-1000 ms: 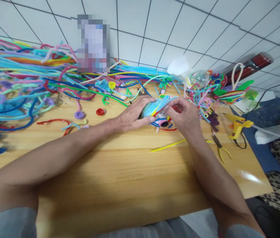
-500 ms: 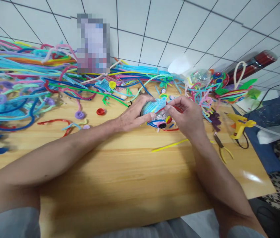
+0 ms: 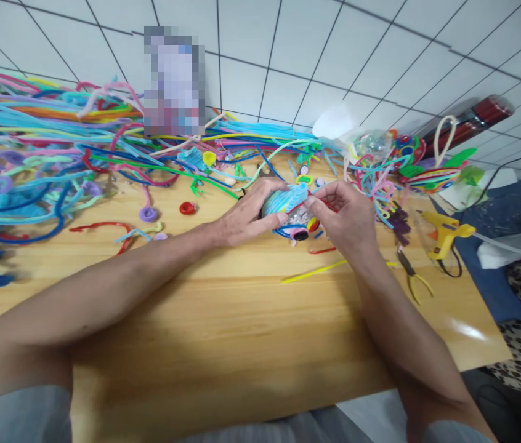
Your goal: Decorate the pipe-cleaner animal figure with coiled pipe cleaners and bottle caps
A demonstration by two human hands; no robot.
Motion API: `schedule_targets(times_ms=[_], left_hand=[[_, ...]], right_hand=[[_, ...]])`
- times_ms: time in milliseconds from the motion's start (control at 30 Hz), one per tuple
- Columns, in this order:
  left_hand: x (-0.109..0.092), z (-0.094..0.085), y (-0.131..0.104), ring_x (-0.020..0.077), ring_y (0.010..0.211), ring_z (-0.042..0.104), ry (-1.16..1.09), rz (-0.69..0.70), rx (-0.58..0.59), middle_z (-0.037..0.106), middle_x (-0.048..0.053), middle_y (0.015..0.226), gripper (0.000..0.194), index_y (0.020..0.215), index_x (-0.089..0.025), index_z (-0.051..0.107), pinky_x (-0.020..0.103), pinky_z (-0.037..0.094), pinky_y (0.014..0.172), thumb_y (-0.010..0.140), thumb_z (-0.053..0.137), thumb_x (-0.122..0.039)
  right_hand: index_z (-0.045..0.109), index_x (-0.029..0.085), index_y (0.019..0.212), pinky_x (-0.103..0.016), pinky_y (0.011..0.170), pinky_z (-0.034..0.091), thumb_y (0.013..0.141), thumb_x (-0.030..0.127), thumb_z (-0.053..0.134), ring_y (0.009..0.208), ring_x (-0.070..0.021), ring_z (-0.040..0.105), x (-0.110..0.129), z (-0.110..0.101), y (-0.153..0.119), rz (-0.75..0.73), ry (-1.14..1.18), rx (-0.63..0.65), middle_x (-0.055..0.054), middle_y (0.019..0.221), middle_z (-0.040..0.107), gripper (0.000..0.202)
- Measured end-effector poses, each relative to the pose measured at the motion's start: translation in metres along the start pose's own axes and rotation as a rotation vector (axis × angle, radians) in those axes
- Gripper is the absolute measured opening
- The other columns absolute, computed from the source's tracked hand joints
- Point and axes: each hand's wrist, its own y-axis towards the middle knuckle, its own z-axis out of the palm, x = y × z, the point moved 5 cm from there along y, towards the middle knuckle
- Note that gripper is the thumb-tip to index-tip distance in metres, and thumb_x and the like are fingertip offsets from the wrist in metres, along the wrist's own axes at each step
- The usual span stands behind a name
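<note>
A rounded craft piece [image 3: 294, 198] covered in light blue pipe cleaner, with clear, pink, blue and black parts on its near side, sits between my hands. My left hand [image 3: 255, 212] is wrapped round its left side, thumb in front. At its right side my right hand [image 3: 344, 212] pinches a red pipe cleaner [image 3: 329, 200] laid against the piece. A short red piece [image 3: 322, 250] and a yellow pipe cleaner [image 3: 313, 271] lie on the wood below.
Tangled pipe cleaners [image 3: 34, 123] cover the left and back of the table [image 3: 223, 344]. On the right are pliers [image 3: 409, 271], a yellow glue gun [image 3: 449, 232] and a leafy craft [image 3: 440, 175]. A red coil [image 3: 188, 208] lies left of my hands. A red cylinder [image 3: 482, 120] leans behind.
My right hand has shifted slightly left against the piece, and more of the short red piece on the table looks bare. My left hand keeps its hold.
</note>
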Motion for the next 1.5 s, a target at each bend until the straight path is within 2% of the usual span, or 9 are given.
schedule_targets(times_ms=[133, 567, 733, 833, 1000, 1167, 1300, 1500], left_hand=[[0.001, 0.001, 0.0, 0.0344, 0.138, 0.057, -0.002, 0.025, 0.0, 0.061, 0.017, 0.142, 0.053, 0.144, -0.023, 0.048, 0.056, 0.046, 0.119, 0.103, 0.057, -0.056], [0.003, 0.004, 0.003, 0.033, 0.131, 0.059, -0.048, -0.101, -0.02, 0.061, 0.014, 0.138, 0.049, 0.139, -0.021, 0.05, 0.051, 0.048, 0.115, 0.099, 0.061, -0.047], [0.003, 0.004, 0.005, 0.0321, 0.136, 0.057, -0.086, -0.112, -0.015, 0.059, 0.015, 0.143, 0.052, 0.141, -0.019, 0.051, 0.05, 0.047, 0.119, 0.097, 0.061, -0.046], [0.004, 0.004, 0.006, 0.032, 0.136, 0.057, -0.094, -0.129, -0.003, 0.06, 0.014, 0.142, 0.053, 0.141, -0.02, 0.052, 0.05, 0.046, 0.12, 0.097, 0.061, -0.048], [0.007, 0.004, 0.008, 0.0333, 0.135, 0.056, -0.115, -0.166, 0.008, 0.06, 0.013, 0.142, 0.051, 0.138, -0.022, 0.052, 0.052, 0.046, 0.119, 0.092, 0.063, -0.042], [0.007, 0.007, 0.006, 0.0302, 0.132, 0.057, -0.196, -0.235, 0.039, 0.058, 0.013, 0.144, 0.056, 0.142, -0.02, 0.046, 0.046, 0.048, 0.114, 0.095, 0.062, -0.046], [0.011, 0.006, 0.003, 0.0284, 0.126, 0.058, -0.168, -0.273, 0.027, 0.058, 0.013, 0.139, 0.056, 0.141, -0.02, 0.046, 0.043, 0.048, 0.109, 0.097, 0.061, -0.051], [0.017, 0.006, -0.001, 0.0293, 0.133, 0.054, -0.164, -0.25, 0.008, 0.056, 0.012, 0.144, 0.057, 0.143, -0.023, 0.045, 0.046, 0.043, 0.116, 0.098, 0.061, -0.056]], right_hand=[[0.065, 0.025, 0.083, -0.031, 0.061, 0.052, 0.086, 0.035, 0.073, 0.064, -0.016, 0.067, 0.0, -0.001, 0.0, -0.007, -0.009, -0.008, 0.002, 0.072, 0.073, 0.014], [0.068, 0.024, 0.083, -0.03, 0.062, 0.053, 0.085, 0.04, 0.077, 0.064, -0.0154, 0.067, 0.003, -0.004, 0.0, -0.011, -0.013, -0.033, 0.002, 0.072, 0.072, 0.018], [0.069, 0.025, 0.082, -0.03, 0.061, 0.053, 0.083, 0.038, 0.077, 0.063, -0.0158, 0.068, 0.002, -0.003, 0.001, 0.004, 0.028, -0.042, 0.002, 0.071, 0.073, 0.016], [0.069, 0.025, 0.082, -0.03, 0.061, 0.054, 0.083, 0.038, 0.076, 0.064, -0.016, 0.068, 0.002, -0.003, 0.001, 0.001, 0.022, -0.047, 0.001, 0.072, 0.073, 0.015], [0.069, 0.025, 0.081, -0.029, 0.059, 0.053, 0.085, 0.039, 0.076, 0.063, -0.0152, 0.067, 0.002, -0.003, 0.0, -0.013, -0.007, -0.057, 0.002, 0.072, 0.072, 0.015], [0.07, 0.025, 0.085, -0.031, 0.067, 0.054, 0.086, 0.034, 0.074, 0.068, -0.0162, 0.069, 0.003, -0.003, 0.0, -0.036, -0.01, -0.051, 0.001, 0.078, 0.075, 0.01], [0.072, 0.025, 0.086, -0.037, 0.078, 0.057, 0.087, 0.032, 0.075, 0.079, -0.0202, 0.072, 0.008, -0.007, 0.0, -0.073, -0.088, -0.105, -0.001, 0.086, 0.078, 0.008], [0.07, 0.027, 0.088, -0.04, 0.09, 0.058, 0.089, 0.034, 0.073, 0.09, -0.0223, 0.073, 0.02, -0.02, -0.003, -0.168, -0.152, -0.207, -0.003, 0.094, 0.078, 0.008]])
